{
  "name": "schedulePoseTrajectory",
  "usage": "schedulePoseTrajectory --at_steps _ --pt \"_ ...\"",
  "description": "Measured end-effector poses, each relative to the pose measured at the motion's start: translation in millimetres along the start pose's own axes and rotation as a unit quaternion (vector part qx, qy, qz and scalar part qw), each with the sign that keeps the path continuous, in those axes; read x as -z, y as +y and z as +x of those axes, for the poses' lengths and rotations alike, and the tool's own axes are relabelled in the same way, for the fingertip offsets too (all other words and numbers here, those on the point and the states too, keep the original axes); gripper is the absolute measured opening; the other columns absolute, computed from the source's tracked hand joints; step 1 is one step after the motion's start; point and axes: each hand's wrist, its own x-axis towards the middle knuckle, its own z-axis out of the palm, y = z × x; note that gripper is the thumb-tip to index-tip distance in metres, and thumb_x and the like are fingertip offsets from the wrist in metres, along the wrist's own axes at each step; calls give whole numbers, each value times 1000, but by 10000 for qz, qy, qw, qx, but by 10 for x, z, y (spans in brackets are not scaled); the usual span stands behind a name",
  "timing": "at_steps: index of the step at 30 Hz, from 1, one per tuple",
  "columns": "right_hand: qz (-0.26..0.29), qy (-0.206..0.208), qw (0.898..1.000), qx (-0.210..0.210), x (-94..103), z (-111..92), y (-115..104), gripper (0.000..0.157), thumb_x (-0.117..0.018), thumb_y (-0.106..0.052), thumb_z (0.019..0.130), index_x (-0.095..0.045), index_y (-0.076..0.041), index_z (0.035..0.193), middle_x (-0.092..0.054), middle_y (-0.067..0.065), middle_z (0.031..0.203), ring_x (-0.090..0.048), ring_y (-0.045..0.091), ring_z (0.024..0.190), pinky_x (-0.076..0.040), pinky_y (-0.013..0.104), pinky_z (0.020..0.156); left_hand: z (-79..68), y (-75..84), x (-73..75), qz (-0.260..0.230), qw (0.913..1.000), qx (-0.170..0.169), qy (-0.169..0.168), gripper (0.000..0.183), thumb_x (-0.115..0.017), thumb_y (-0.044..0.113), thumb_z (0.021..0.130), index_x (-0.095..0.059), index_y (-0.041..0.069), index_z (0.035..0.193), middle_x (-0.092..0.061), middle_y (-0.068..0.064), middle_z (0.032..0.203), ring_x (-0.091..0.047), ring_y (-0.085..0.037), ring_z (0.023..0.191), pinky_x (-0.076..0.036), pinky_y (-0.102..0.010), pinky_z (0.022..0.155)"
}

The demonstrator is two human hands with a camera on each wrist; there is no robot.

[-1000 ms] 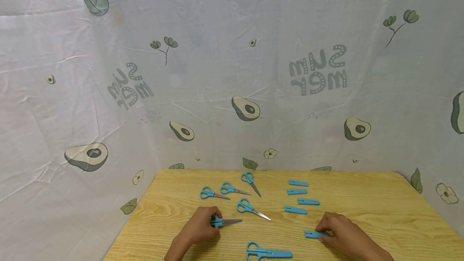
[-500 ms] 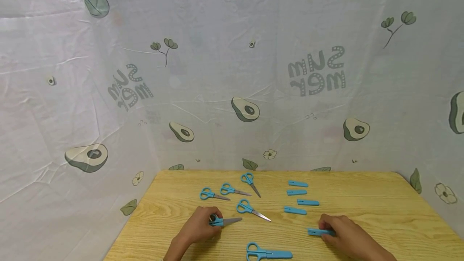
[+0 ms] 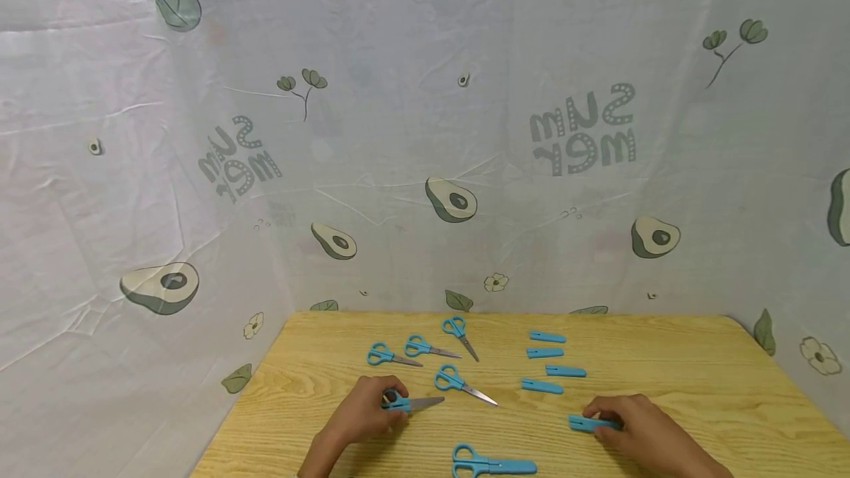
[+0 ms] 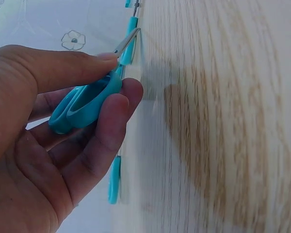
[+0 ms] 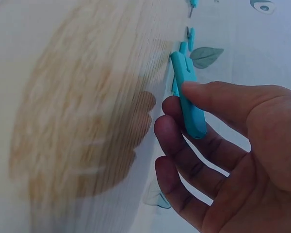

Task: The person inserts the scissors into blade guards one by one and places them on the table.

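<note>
My left hand (image 3: 364, 413) pinches a pair of scissors (image 3: 425, 403) by its blue handle between thumb and fingers, the bare blades pointing right. In the left wrist view the handle loops (image 4: 89, 104) lie against my fingers, low over the wood. Over on the right, my right hand (image 3: 643, 428) pinches a blue scissors cover (image 3: 584, 423) near one end. Its slotted end points left, toward the blades, with a wide gap between. The right wrist view shows the cover (image 5: 188, 92) between thumb and forefinger, the other fingers loosely bent.
Several bare scissors (image 3: 448, 377) lie beyond my left hand, and several blue covers (image 3: 541, 386) beyond the right. Covered scissors (image 3: 494, 466) lie at the near edge of view. Behind the wooden table (image 3: 697, 360) hangs a printed curtain (image 3: 398, 139).
My right hand has moved slightly right with the cover. The left hand and its scissors stay almost in place, and the things lying on the table have not moved.
</note>
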Motion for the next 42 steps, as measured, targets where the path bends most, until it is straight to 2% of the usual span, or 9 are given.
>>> schedulePoseTrajectory --at_steps 7,13,16,19,24,27,33,42 --pt "110 132 9998 52 5 -2 36 19 -76 -14 99 -79 -8 116 -80 4 110 -69 -1 84 -58 22 70 -10 4 24 -167 9998 -43 -15 16 -83 18 95 -79 12 109 -79 -2 106 -73 -12 94 -60 -24 78" --pt "268 267 9992 149 -26 -13 92 18 -77 -15 98 -80 -9 115 -80 8 111 -68 -3 85 -58 22 70 -14 -40 37 -937 9953 129 -194 14 -76 10 100 -78 6 113 -74 -5 99 -67 -6 75 -60 -23 61" --pt "622 226 9978 82 -25 -25 102 19 -76 -17 100 -79 -8 117 -78 11 114 -67 -4 87 -58 22 71 -20 -58 57 -1399 9894 295 -259 17 -71 7 102 -76 2 118 -68 -5 95 -62 -8 68 -60 -25 57" --pt "1122 96 9936 -107 -7 -43 106 23 -72 -18 104 -77 -5 121 -77 12 116 -66 -2 87 -57 23 71 -23 -64 83 -1937 9790 535 -347 21 -68 5 104 -73 -2 123 -61 -3 92 -58 -10 68 -59 -26 59" --pt "1701 -66 9852 -213 39 -75 124 29 -64 -17 108 -73 3 127 -74 7 103 -63 6 78 -54 27 61 -18 -71 126 -2585 9618 773 -466 25 -67 7 105 -69 -5 127 -60 -2 89 -64 -13 71 -60 -28 61" --pt "1983 -207 9796 -241 67 -76 141 32 -62 -16 110 -70 7 130 -73 5 97 -60 8 73 -53 28 57 -14 -77 149 -2747 9569 824 -460 25 -68 9 105 -69 -5 127 -63 -2 90 -67 -14 73 -62 -29 63" --pt "2480 -509 9666 -389 124 -82 181 40 -58 -18 112 -63 13 136 -74 9 105 -65 10 85 -59 29 70 -19 -66 189 -2983 9488 916 -484 27 -68 9 105 -67 -6 128 -64 -2 90 -69 -16 76 -60 -27 63" --pt "2681 -638 9589 -674 199 -79 191 42 -58 -20 112 -61 12 139 -76 9 119 -69 16 97 -61 35 77 42 -76 205 -2922 9514 823 -511 24 -67 10 106 -69 -4 126 -67 -2 90 -72 -19 78 -60 -28 64"
